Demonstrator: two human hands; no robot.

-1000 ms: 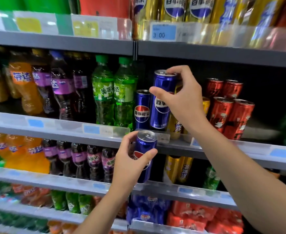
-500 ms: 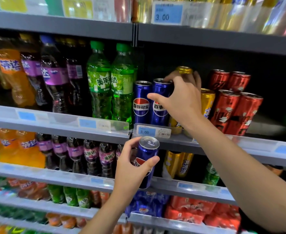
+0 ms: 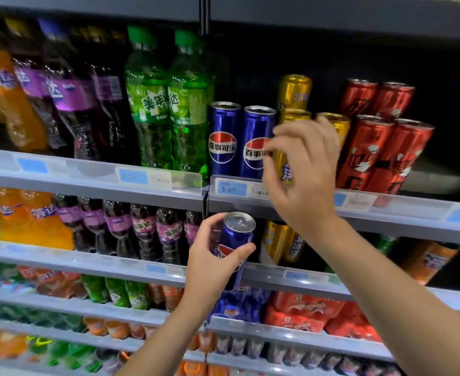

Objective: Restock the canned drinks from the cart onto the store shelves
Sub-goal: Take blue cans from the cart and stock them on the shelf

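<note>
Fig.: restocking cans, view from head cam, w/ the price tag (image 3: 231, 189) marked 3.00 as landmark.

- Left hand (image 3: 215, 270), below the tag: fingers and thumb wrapped round a blue can (image 3: 235, 241). Can is nearly upright, long axis vertical w/ top leaning slightly toward the viewer, silver lid up. It sits in front of the lower shelf rows, not resting on anything.
- Right hand (image 3: 302, 169), just right of the tag and level w/ it: fingers loosely curled, thumb and forefinger close together near the label of the right-hand shelved blue can (image 3: 256, 142). It appears to hold nothing; whether the fingertips touch that can, can't tell.
- Above the tag: two blue cans stand upright side by side on the shelf lip (image 3: 277, 204); the left one (image 3: 223, 139) is next to the green bottles (image 3: 166, 104). Gold cans (image 3: 294, 90) and red cans (image 3: 386, 147) are further right of the tag.
- Cart: not in view.

Key relation: the held can lies straight below the blue-can row, so the coming move is prob. a lift up and inward, axis kept vertical. The left hand already has it; the right hand is nearer the slot and could take it over or clear room. Free space in front of the two shelved cans looks tight.
</note>
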